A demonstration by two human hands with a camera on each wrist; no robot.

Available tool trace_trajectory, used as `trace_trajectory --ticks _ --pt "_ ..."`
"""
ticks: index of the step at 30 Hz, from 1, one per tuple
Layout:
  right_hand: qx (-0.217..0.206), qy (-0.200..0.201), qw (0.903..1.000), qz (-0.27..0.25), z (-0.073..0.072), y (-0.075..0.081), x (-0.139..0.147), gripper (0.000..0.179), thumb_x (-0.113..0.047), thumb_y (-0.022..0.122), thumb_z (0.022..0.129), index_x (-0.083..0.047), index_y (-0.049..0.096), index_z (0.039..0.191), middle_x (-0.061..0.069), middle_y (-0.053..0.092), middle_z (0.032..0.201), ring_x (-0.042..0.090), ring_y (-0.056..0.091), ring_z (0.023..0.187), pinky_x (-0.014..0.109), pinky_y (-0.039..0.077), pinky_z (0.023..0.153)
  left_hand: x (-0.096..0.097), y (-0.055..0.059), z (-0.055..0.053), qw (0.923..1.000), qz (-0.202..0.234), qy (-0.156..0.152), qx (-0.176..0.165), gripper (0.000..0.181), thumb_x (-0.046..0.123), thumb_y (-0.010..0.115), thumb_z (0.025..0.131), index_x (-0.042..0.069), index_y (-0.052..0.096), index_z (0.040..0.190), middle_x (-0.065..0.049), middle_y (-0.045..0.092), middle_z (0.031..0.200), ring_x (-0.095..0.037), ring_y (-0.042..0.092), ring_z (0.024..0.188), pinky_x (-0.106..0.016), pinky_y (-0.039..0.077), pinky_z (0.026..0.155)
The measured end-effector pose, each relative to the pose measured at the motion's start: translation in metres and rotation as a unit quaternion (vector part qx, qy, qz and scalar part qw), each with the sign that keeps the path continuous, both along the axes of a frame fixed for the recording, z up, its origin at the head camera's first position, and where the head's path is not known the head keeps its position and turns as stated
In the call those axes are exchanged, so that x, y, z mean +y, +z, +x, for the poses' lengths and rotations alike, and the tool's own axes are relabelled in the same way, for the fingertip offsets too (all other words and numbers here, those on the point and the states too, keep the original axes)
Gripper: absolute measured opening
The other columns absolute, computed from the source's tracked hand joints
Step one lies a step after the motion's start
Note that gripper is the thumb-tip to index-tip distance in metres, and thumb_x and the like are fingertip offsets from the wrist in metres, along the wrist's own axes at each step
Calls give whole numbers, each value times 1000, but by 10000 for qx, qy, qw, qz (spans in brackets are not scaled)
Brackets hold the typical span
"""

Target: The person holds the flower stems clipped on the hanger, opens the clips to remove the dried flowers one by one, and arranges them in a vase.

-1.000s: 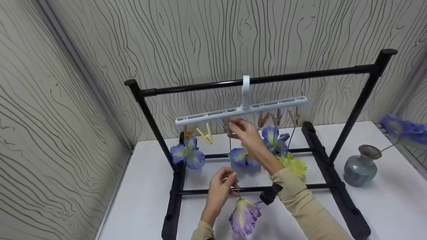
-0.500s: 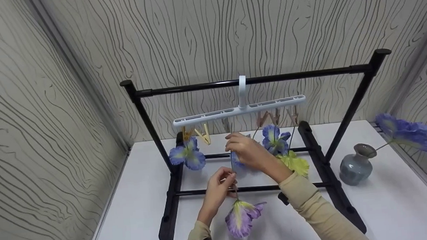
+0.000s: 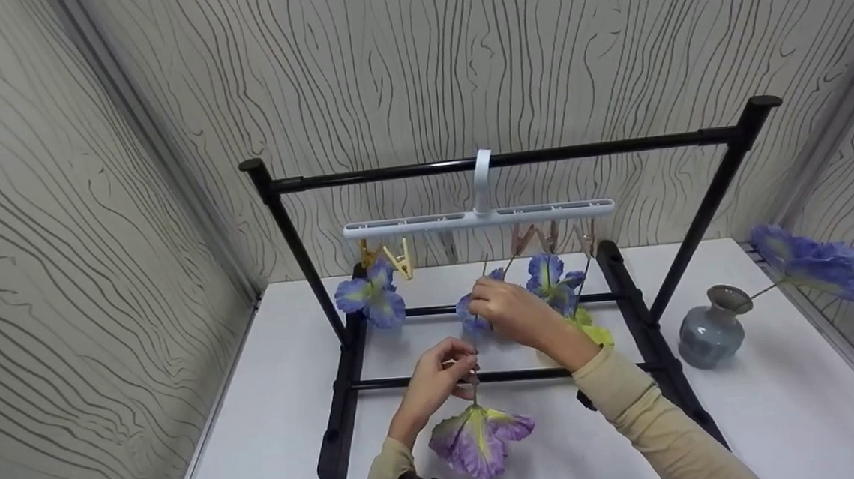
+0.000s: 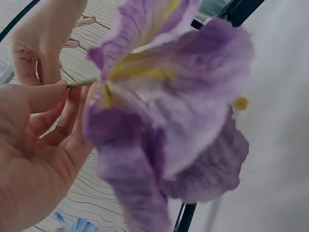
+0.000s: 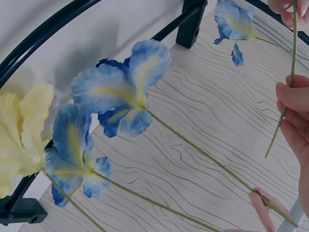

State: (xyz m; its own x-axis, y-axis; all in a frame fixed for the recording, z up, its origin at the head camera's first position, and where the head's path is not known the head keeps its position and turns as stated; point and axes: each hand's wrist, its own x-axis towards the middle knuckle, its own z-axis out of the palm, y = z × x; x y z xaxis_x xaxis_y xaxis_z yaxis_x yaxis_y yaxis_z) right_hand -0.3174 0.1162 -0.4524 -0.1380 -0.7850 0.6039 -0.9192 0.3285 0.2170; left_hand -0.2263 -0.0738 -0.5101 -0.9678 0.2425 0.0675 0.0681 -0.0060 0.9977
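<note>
A purple iris flower [image 3: 479,442] hangs bloom-down in front of the rack, its stem running up through both hands. Just above the bloom, my left hand [image 3: 437,381] pinches the stem. My right hand [image 3: 511,310] pinches the same stem [image 5: 292,58] higher up, and the stem's free end sticks out past its fingers in the right wrist view. In the left wrist view the purple petals [image 4: 164,96] cover much of the scene. Behind the hands a pale blue clip hanger [image 3: 426,224] carries several clothespins, and a grey clothespin [image 3: 448,245] hangs at its middle with nothing in it.
A black rack [image 3: 392,173] holds the hanger. Clothespins hold a blue iris [image 3: 371,297] at left, more blue irises [image 3: 550,280] and a yellow iris [image 3: 595,331] at right. A yellow clothespin [image 3: 400,258] hangs bare. A grey vase [image 3: 712,336] with a blue flower [image 3: 812,261] stands at right.
My right hand has come down from the grey clothespin to the purple iris's stem. The hanger has swung from tilted to level. My left hand has stayed nearly in place.
</note>
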Motion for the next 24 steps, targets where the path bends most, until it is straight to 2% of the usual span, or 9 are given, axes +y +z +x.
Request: trace_trajectory --ticks 3,6,10,13,18,22,24 --pt "32 -58 10000 -24 0 -2 5 27 23 71 79 -3 65 78 7 62 84 20 60 80 28 55 68 -4 2 -1 10000 -36 29 -25 21 12 62 104 -4 65 116 -7 66 97 -20 70 83 -36 63 67" --pt "3 -81 9999 -72 -1 -5 12 27 22 74 78 -3 65 79 6 62 85 19 59 79 28 54 67 -10 6 -2 9998 -61 197 -11 24 16 60 106 -5 65 118 -10 68 101 -25 71 90 -38 63 72" --pt "-33 -86 9999 -132 -1 -9 23 31 26 75 72 -3 65 79 6 61 84 19 59 78 29 54 65 -20 10 -5 9981 -72 586 160 27 16 58 107 -8 62 119 -11 68 104 -29 71 96 -37 63 75" --pt "-95 -72 9998 -179 -1 -12 30 33 28 75 69 -2 66 80 7 61 83 20 60 78 30 55 66 -28 14 -8 9943 -101 1016 322 26 14 58 107 -9 61 119 -13 68 107 -30 70 99 -37 62 78" --pt "-317 -56 9984 -471 1 -17 42 34 30 72 68 -1 66 81 7 63 83 20 61 78 30 57 66 -42 24 -17 9808 -134 1894 446 22 10 58 106 -7 60 119 -17 65 111 -31 67 102 -39 61 83" --pt "-531 117 9934 -1011 4 -18 47 32 29 70 71 -2 66 81 6 64 83 20 61 77 29 57 66 -53 32 -24 9633 -243 2629 473 24 9 57 105 -7 57 122 -19 62 116 -26 64 102 -40 59 87" --pt "-706 251 9879 -1357 5 -17 48 31 27 71 73 -2 67 81 6 65 84 20 63 78 29 57 67 -58 35 -28 9554 -353 2895 467 27 9 57 105 -6 56 126 -20 61 119 -27 63 105 -42 57 89"
